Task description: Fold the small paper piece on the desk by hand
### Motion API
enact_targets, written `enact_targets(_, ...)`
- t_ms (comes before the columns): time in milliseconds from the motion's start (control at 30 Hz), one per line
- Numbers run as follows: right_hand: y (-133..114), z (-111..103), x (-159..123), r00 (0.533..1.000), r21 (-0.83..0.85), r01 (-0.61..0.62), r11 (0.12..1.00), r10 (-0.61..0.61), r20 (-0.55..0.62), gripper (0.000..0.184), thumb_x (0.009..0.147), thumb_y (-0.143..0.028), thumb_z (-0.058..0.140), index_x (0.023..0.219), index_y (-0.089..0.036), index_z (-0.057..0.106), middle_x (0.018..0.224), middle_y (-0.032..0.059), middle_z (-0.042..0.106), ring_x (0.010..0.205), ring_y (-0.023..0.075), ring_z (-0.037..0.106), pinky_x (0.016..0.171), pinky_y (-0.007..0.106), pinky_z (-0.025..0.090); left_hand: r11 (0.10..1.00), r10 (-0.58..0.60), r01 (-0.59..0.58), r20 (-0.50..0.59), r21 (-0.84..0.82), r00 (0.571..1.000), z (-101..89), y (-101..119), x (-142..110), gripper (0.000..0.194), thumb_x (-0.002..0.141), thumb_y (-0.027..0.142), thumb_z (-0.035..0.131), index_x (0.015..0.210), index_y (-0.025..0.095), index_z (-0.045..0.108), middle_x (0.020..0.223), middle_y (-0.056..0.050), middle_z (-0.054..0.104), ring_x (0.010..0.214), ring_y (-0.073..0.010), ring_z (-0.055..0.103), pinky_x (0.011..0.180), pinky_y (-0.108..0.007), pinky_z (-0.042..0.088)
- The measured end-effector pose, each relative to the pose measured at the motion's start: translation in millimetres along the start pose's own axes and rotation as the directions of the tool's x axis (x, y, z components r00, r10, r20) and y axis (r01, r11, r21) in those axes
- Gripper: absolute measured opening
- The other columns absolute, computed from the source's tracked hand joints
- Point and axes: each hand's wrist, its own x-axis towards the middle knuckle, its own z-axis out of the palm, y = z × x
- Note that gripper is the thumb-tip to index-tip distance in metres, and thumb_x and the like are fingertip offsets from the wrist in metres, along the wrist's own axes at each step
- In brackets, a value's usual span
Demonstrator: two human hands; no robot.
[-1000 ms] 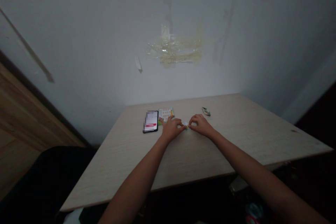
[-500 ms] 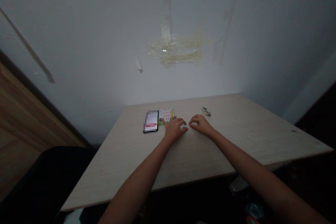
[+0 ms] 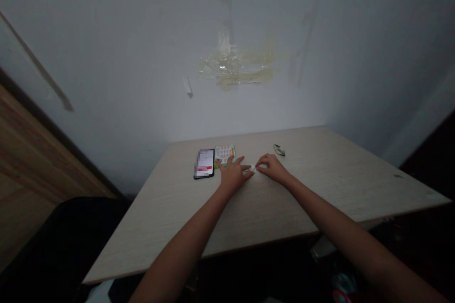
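Observation:
A small white piece (image 3: 253,168), which looks like paper, is between my two hands just above or on the table. My left hand (image 3: 232,177) has its thumb and index finger at the left edge of this piece, and its other fingers are spread toward the booklet. From the right, my right hand (image 3: 273,169) pinches the piece between thumb and fingertips. Beyond the left fingers lies a printed booklet or card (image 3: 224,152) with rows of small pictures. A phone (image 3: 205,164) with its screen lit lies flat beside it.
A small dark-and-light folded scrap (image 3: 279,150) lies behind my right hand. The pale wooden table (image 3: 170,218) meets a wall with peeling clear tape (image 3: 241,68). A dark chair-like shape (image 3: 67,241) stands at the left, with wooden panelling (image 3: 28,161) behind it.
The fingers of my left hand have straightened and spread, and the hand has shifted slightly left. My right hand has stayed almost in place at the white piece.

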Motion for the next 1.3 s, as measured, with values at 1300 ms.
enact_targets(1300,-33,-12,-7,0.951,-0.028,0.285,0.958,-0.279,0.132,0.024,0.084,-0.017,0.06,0.1,-0.023,0.077,0.102,0.0073,0.073,0.099,0.0215,0.065,0.092,0.036,0.049,0.999,-0.05,0.05,0.008,0.0,0.999,13.2,-11,7,0.037,0.093,0.057,0.045,0.127,0.054,0.059,0.158,0.003,0.036,0.146,-0.039,0.021,0.106,-0.078,-0.005)
